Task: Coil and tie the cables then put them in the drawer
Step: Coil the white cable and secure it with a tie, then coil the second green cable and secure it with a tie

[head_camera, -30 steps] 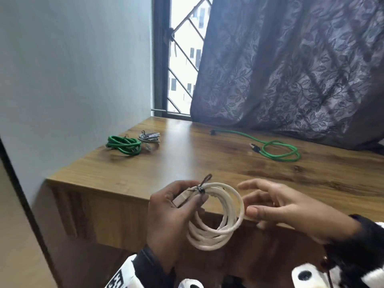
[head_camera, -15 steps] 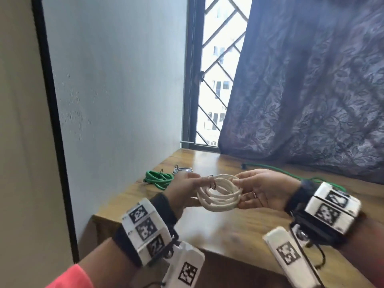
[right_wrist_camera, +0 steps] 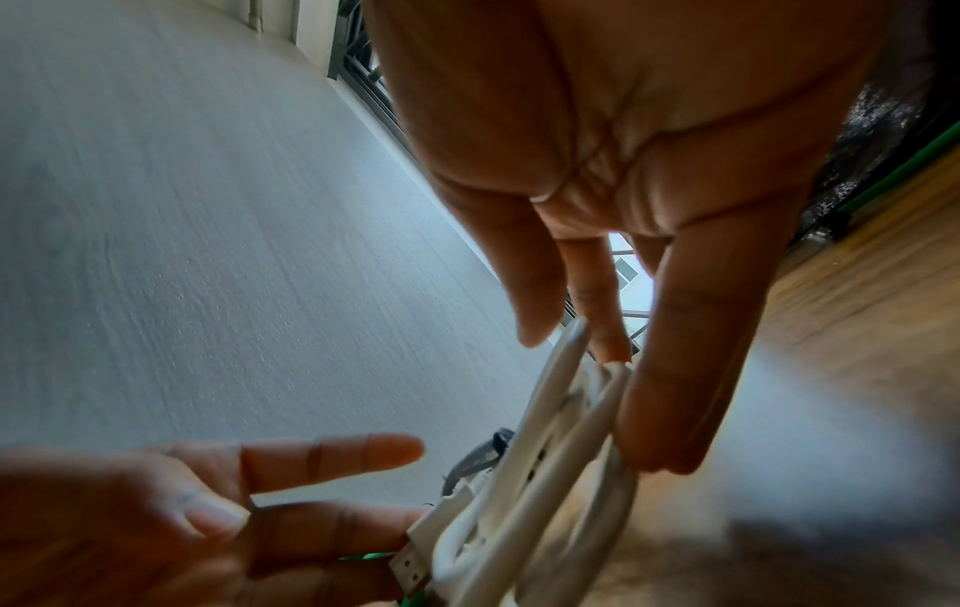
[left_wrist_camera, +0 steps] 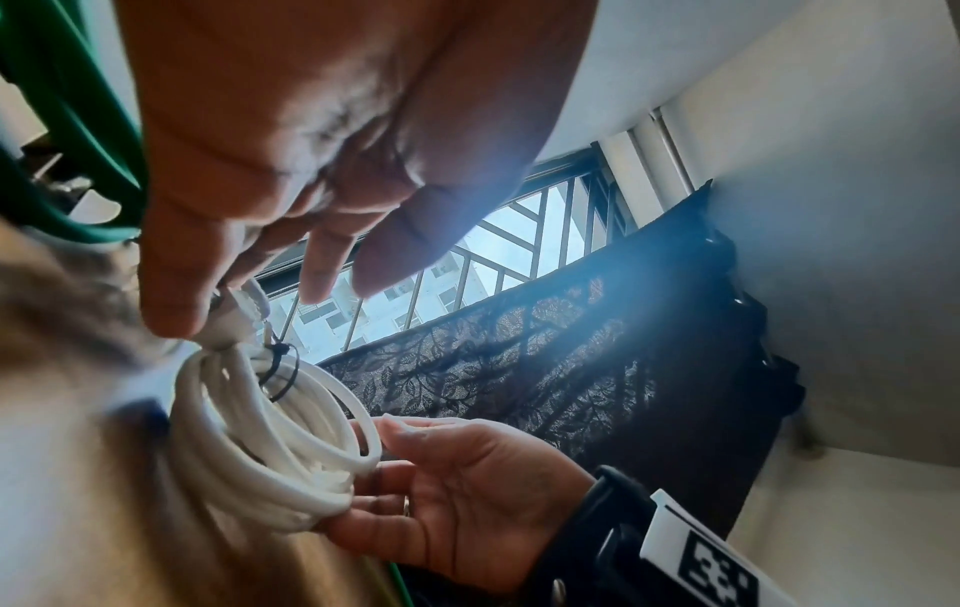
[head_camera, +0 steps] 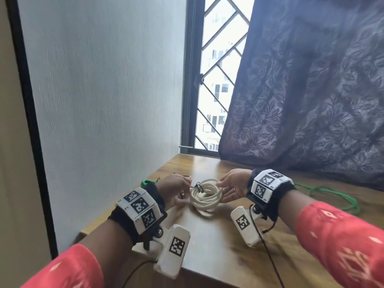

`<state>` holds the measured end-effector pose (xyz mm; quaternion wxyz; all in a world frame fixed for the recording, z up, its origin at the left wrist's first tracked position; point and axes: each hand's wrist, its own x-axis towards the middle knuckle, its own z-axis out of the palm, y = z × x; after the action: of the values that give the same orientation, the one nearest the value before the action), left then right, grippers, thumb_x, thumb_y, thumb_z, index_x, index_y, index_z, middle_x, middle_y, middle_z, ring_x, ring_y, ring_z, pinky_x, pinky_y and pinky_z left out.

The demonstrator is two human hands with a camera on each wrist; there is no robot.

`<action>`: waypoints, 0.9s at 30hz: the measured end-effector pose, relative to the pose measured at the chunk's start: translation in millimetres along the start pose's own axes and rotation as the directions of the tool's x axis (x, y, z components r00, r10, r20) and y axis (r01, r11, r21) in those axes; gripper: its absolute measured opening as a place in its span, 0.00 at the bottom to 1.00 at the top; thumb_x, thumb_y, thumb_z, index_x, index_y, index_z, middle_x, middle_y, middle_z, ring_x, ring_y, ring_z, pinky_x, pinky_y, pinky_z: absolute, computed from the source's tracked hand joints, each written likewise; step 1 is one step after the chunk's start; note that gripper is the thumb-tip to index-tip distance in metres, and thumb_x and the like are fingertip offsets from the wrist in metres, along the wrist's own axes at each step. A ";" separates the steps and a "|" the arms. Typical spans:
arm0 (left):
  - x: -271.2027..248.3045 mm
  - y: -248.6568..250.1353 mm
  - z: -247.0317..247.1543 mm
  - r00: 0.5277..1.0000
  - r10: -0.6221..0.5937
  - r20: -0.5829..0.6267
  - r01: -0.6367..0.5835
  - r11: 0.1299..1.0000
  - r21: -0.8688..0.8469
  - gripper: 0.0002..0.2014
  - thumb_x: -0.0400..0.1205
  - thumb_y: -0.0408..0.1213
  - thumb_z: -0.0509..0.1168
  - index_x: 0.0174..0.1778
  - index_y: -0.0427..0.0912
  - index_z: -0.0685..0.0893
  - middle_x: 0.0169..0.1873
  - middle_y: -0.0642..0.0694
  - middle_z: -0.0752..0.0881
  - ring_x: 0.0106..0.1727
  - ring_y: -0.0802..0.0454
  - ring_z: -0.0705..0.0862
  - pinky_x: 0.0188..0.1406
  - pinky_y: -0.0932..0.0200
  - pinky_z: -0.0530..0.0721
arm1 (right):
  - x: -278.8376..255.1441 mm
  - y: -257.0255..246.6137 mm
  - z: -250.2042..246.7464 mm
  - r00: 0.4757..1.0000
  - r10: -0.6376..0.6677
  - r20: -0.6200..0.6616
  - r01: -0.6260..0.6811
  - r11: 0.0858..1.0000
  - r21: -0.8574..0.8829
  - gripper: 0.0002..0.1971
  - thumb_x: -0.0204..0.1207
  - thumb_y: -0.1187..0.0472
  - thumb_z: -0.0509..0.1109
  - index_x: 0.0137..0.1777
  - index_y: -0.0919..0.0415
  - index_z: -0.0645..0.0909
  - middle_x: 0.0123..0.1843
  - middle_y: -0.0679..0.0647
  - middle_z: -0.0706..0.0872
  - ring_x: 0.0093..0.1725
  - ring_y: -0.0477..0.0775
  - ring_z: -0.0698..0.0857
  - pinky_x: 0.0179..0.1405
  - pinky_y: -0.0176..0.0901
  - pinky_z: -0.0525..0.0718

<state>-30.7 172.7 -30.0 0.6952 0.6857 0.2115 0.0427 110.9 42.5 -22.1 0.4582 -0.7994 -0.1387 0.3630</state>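
A white cable coil (head_camera: 204,195), bound by a thin black tie (head_camera: 198,187), hangs tilted just over the wooden table (head_camera: 218,246) between my two hands. My left hand (head_camera: 185,189) pinches the coil's plug end beside the tie; the left wrist view shows the thumb on the white plug (left_wrist_camera: 233,324). My right hand (head_camera: 223,188) holds the coil's opposite edge between thumb and nearly straight fingers (right_wrist_camera: 670,390). A tied green coil (head_camera: 148,182) lies on the table just behind my left hand. No drawer shows in any view.
A loose green cable (head_camera: 324,194) sprawls across the table on the right, behind my right wrist. A grey wall (head_camera: 104,121) runs along the table's left edge. A barred window (head_camera: 214,90) and a dark curtain (head_camera: 311,100) close off the back.
Both hands have carried the white coil down and forward to just above the table, near the green coil. A second ago only my left hand held it, nearer to me.
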 end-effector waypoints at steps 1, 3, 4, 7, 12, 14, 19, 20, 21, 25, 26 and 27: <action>0.2 0.2 -0.5 1.000 -0.004 -0.002 0.004 1.000 -0.001 0.16 0.74 0.13 0.52 0.32 0.39 0.70 0.37 0.40 0.69 0.50 0.44 0.68 0.61 0.45 0.76 | 3.0 0.2 0.5 1.000 0.015 -0.006 -0.015 1.000 -0.018 0.06 0.81 0.69 0.61 0.42 0.69 0.73 0.36 0.64 0.78 0.26 0.57 0.85 0.23 0.47 0.86; -1.2 0.9 -0.1 1.000 -0.001 -0.008 0.001 1.000 0.009 0.15 0.75 0.13 0.52 0.34 0.37 0.72 0.39 0.40 0.71 0.48 0.46 0.70 0.62 0.43 0.76 | 4.9 1.2 0.6 0.999 0.046 -0.017 -0.047 0.997 -0.059 0.07 0.81 0.67 0.61 0.43 0.70 0.74 0.39 0.64 0.78 0.36 0.59 0.82 0.21 0.46 0.86; -2.3 1.5 0.4 1.000 0.010 -0.016 -0.010 1.000 0.019 0.13 0.76 0.14 0.53 0.35 0.36 0.74 0.42 0.40 0.72 0.47 0.47 0.72 0.61 0.44 0.78 | 3.8 2.0 -1.3 0.998 0.057 -0.019 -0.059 0.995 -0.080 0.07 0.81 0.66 0.61 0.45 0.71 0.74 0.41 0.64 0.78 0.38 0.59 0.80 0.22 0.46 0.86; -8.3 4.1 4.7 0.994 0.089 -0.066 -0.085 0.994 0.070 0.09 0.79 0.19 0.58 0.44 0.35 0.79 0.49 0.39 0.78 0.53 0.45 0.76 0.61 0.46 0.79 | -11.3 3.8 -18.2 0.998 0.017 -0.061 -0.023 0.995 -0.099 0.11 0.81 0.63 0.62 0.54 0.72 0.74 0.44 0.64 0.78 0.40 0.59 0.79 0.24 0.47 0.86; -27.2 7.4 24.8 0.985 0.172 0.003 -0.171 0.979 0.113 0.07 0.80 0.23 0.60 0.46 0.37 0.80 0.41 0.41 0.79 0.45 0.48 0.78 0.47 0.54 0.80 | -66.4 28.8 -93.9 0.980 -0.115 -0.163 0.075 0.970 -0.232 0.03 0.76 0.64 0.68 0.46 0.62 0.75 0.33 0.60 0.81 0.26 0.52 0.80 0.23 0.37 0.80; -33.3 11.7 41.0 0.983 0.171 0.059 -0.177 0.978 0.111 0.06 0.81 0.24 0.60 0.45 0.37 0.81 0.42 0.38 0.79 0.47 0.44 0.78 0.43 0.54 0.80 | -85.0 50.8 -132.6 0.923 -0.176 -0.342 0.013 0.903 -0.430 0.04 0.81 0.65 0.62 0.52 0.63 0.76 0.35 0.60 0.83 0.27 0.51 0.81 0.21 0.36 0.80; -35.2 23.1 94.5 0.963 0.234 0.137 -0.252 0.958 0.134 0.08 0.81 0.28 0.62 0.53 0.36 0.83 0.36 0.46 0.75 0.51 0.45 0.71 0.52 0.47 0.79 | -107.6 102.0 -192.8 0.900 -0.145 -0.412 -0.297 0.489 -0.820 0.19 0.77 0.67 0.66 0.68 0.67 0.75 0.65 0.62 0.82 0.55 0.51 0.80 0.45 0.34 0.77; -34.1 23.8 103.3 0.960 0.234 0.154 -0.255 0.958 0.135 0.07 0.81 0.28 0.62 0.53 0.37 0.83 0.35 0.46 0.75 0.51 0.45 0.71 0.55 0.45 0.80 | -105.7 111.1 -196.4 0.912 -0.108 -0.396 -0.320 0.416 -0.851 0.21 0.77 0.66 0.67 0.70 0.67 0.72 0.69 0.60 0.79 0.62 0.52 0.79 0.54 0.36 0.74; -33.8 24.2 112.0 0.957 0.232 0.172 -0.256 0.957 0.135 0.07 0.81 0.28 0.62 0.51 0.38 0.83 0.35 0.46 0.75 0.50 0.46 0.71 0.57 0.43 0.80 | -104.5 119.3 -197.6 0.922 -0.076 -0.379 -0.328 0.365 -0.871 0.23 0.77 0.65 0.67 0.71 0.67 0.71 0.71 0.59 0.77 0.67 0.54 0.77 0.58 0.37 0.72; -33.2 22.8 141.1 0.949 0.215 0.231 -0.246 0.963 0.112 0.06 0.81 0.29 0.63 0.48 0.38 0.84 0.36 0.45 0.76 0.49 0.46 0.73 0.58 0.41 0.81 | -99.2 135.2 -198.4 0.944 -0.076 -0.322 -0.285 0.309 -0.908 0.20 0.74 0.63 0.71 0.66 0.67 0.77 0.53 0.56 0.82 0.45 0.49 0.82 0.36 0.28 0.75; -33.4 22.1 146.1 0.946 0.211 0.245 -0.242 0.965 0.105 0.06 0.81 0.29 0.63 0.49 0.38 0.84 0.37 0.45 0.76 0.49 0.46 0.74 0.58 0.41 0.81 | -99.4 133.6 -197.5 0.948 -0.102 -0.302 -0.258 0.309 -0.915 0.17 0.74 0.63 0.71 0.62 0.67 0.80 0.48 0.54 0.80 0.36 0.43 0.78 0.28 0.24 0.69; -33.4 21.4 150.9 0.945 0.203 0.257 -0.236 0.966 0.103 0.06 0.81 0.29 0.63 0.50 0.38 0.84 0.39 0.44 0.76 0.49 0.46 0.74 0.57 0.41 0.82 | -100.8 130.7 -195.7 0.954 -0.121 -0.275 -0.225 0.317 -0.921 0.15 0.74 0.63 0.71 0.59 0.66 0.82 0.44 0.51 0.80 0.31 0.41 0.74 0.25 0.23 0.66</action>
<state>-2.8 21.1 -5.8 0.6597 0.7496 0.0487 0.0212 164.5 -207.9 -23.4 -0.0920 -0.9635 -0.2282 0.1051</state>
